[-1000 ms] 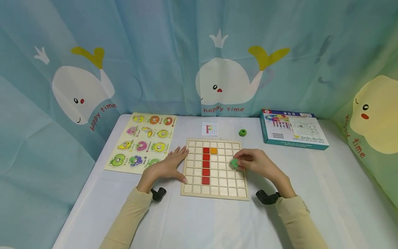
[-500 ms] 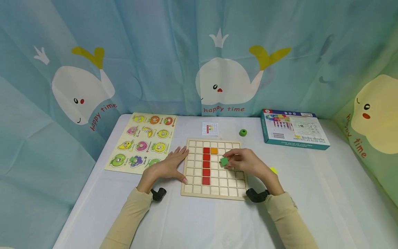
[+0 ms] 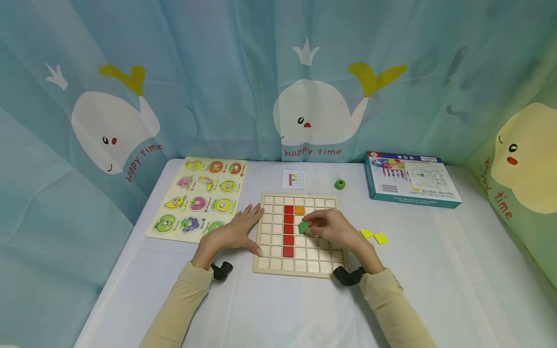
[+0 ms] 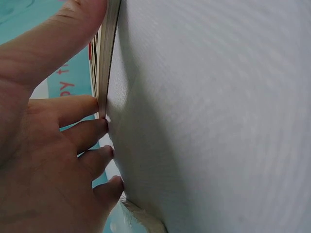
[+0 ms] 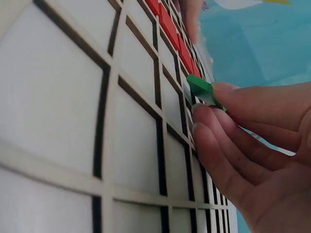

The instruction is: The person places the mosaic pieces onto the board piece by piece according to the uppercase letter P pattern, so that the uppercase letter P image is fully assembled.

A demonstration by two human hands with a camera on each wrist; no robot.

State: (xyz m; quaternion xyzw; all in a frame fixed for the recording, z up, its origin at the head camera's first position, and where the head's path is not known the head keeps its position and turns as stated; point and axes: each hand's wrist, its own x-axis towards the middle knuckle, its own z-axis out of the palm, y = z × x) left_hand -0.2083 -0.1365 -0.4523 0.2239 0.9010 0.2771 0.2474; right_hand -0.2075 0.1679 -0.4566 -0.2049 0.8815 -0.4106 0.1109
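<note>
A wooden grid board [image 3: 300, 275] lies on the white table, holding a column of several red square tiles [image 3: 288, 229] and one orange tile [image 3: 299, 210]. My right hand [image 3: 332, 227] pinches a green square tile [image 3: 303, 227] over the cells just right of the red column. In the right wrist view the green tile [image 5: 203, 88] is tilted between thumb and fingertips, close to the grid. My left hand [image 3: 237, 232] rests along the board's left edge, fingers straight and spread. The left wrist view shows its fingers [image 4: 92, 133] against the board's side [image 4: 108, 58].
Two yellow square tiles [image 3: 380, 238] lie right of the board, near my right wrist. Behind the board are a small pattern card [image 3: 293, 180] and a green bead-like piece [image 3: 340, 184]. A fruit puzzle board [image 3: 197, 203] lies at left, a boxed toy set [image 3: 413, 180] back right.
My right hand has moved left across the board with the green tile, from its right side to beside the red column. The yellow tiles have come into view. My left hand has stayed put.
</note>
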